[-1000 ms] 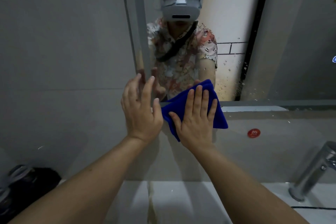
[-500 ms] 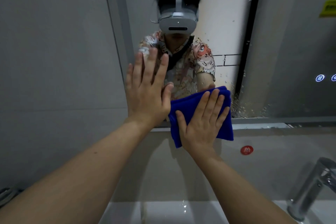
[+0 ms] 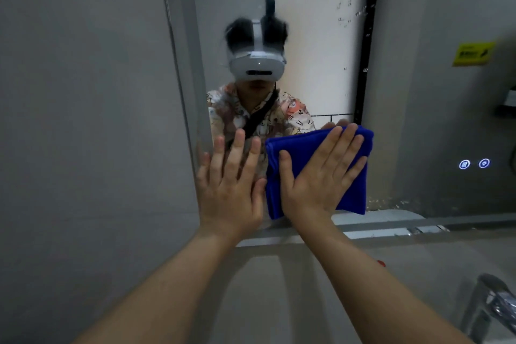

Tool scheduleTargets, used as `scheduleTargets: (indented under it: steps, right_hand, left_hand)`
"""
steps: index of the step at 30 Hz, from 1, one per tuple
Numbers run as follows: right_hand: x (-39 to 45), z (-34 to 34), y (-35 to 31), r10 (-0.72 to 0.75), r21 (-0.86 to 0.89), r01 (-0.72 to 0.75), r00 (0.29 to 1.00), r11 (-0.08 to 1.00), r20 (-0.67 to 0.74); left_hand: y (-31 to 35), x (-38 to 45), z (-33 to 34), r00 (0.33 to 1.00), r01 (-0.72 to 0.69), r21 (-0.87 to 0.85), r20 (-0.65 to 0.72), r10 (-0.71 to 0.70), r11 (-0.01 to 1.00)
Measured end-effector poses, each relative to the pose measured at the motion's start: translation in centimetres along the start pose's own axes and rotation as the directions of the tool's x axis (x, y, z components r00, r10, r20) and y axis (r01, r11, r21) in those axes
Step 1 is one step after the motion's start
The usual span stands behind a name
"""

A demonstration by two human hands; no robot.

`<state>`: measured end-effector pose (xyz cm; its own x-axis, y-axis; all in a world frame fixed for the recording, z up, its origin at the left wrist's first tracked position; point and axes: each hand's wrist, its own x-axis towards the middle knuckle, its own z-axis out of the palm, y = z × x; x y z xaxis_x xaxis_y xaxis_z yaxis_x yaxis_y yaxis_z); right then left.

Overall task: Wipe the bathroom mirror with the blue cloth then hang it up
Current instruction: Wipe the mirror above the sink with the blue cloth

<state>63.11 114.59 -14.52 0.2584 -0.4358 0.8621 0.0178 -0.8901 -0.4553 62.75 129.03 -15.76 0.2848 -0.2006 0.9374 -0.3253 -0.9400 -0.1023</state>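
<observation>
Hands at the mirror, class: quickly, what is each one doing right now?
Left hand: open, fingers straight, flat against the mirror, holding nothing.
Right hand: open, fingers straight, pressing the blue cloth against the mirror.

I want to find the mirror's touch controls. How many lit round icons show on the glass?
2. Both sit side by side low on the right of the mirror: the left icon and the right icon. More may lie beyond the frame's right edge.

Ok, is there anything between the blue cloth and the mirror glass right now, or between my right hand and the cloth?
Nothing visible. The right hand lies flat on the blue cloth, pressing it against the mirror. The left hand is flat beside the cloth near the mirror's left edge, not under it.
</observation>
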Motion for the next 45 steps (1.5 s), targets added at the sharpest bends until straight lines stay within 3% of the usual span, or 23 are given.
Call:
scheduleTargets:
  steps: [13,16,22,26,31,35,45]
  right_hand:
    - [17.9,-4.5,-9.1,-0.048,0.016,0.047,0.999,0.999,0.011]
    - [18.7,-4.8,-9.6,-0.060,0.019,0.059,0.998,0.998,0.023]
    - [18.6,-5.0,-9.4,-0.068,0.028,0.067,0.996,0.997,0.049]
    - [18.8,-5.0,-9.5,-0.068,0.015,0.067,0.996,0.998,0.064]
    - [20.7,-5.5,-10.1,-0.092,0.026,0.091,0.995,0.996,0.043]
    - [24.3,-6.1,-11.4,-0.115,0.007,0.115,0.993,0.993,0.022]
    - [35.0,-8.7,-17.3,-0.094,0.059,0.097,0.994,0.994,-0.063]
  left_hand:
    - [1.0,2.1,-3.3,0.994,0.071,-0.038,0.085,-0.067,0.997]
    - [0.3,4.5,-4.6,0.998,0.063,-0.139,-0.016,-0.066,0.988]
    - [-0.3,15.6,-8.9,0.943,0.130,-0.301,-0.256,-0.212,0.945]
    - [-1.1,23.6,-12.0,0.964,0.197,-0.213,-0.137,-0.229,0.957]
    - [-1.7,29.8,-13.6,0.990,0.135,-0.049,-0.037,-0.137,0.990]
    - [-2.5,30.7,-12.6,0.990,0.099,0.027,-0.099,-0.096,0.995]
    - [-3.8,30.6,-10.0,0.985,0.065,0.033,-0.163,-0.059,0.997]
